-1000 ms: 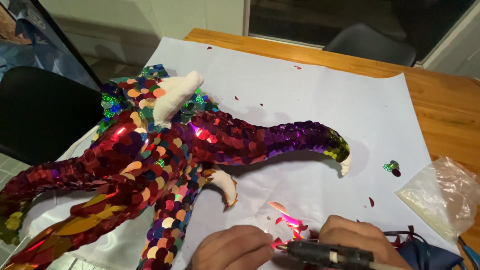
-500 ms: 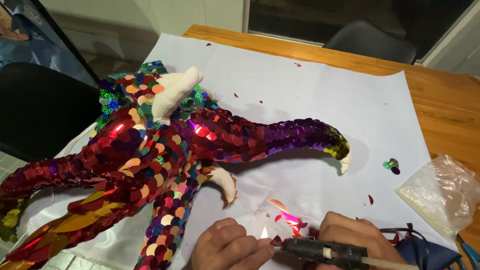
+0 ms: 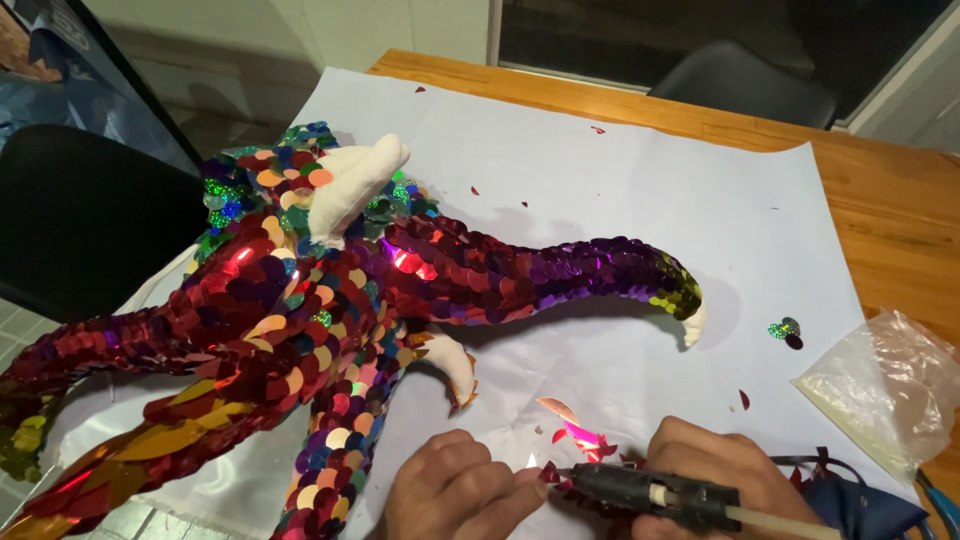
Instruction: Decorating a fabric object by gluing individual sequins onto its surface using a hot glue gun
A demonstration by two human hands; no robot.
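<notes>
A stuffed figure with several curling limbs [image 3: 330, 300], covered in red, purple, gold and green sequins, lies on white paper [image 3: 620, 190]. Bare white fabric shows at a stub on top [image 3: 350, 185] and at the limb tips. At the bottom edge my right hand [image 3: 715, 470] grips a black glue gun [image 3: 650, 492] with a pale glue stick, its nozzle pointing left. My left hand [image 3: 450, 495] rests by the nozzle, fingertips touching a small red sequin piece [image 3: 548, 472]. More shiny red and pink pieces [image 3: 580, 435] lie just above.
A clear plastic bag [image 3: 885, 385] lies at the right on the wooden table [image 3: 890, 200]. A few green sequins [image 3: 783, 328] and scattered red ones dot the paper. Two dark chairs stand at the left [image 3: 90, 220] and far side [image 3: 745, 85]. Dark blue cloth [image 3: 860, 505] sits bottom right.
The camera view has shifted slightly. My left hand has crept right to the glue gun's nozzle; my right hand and the gun stay in nearly the same place.
</notes>
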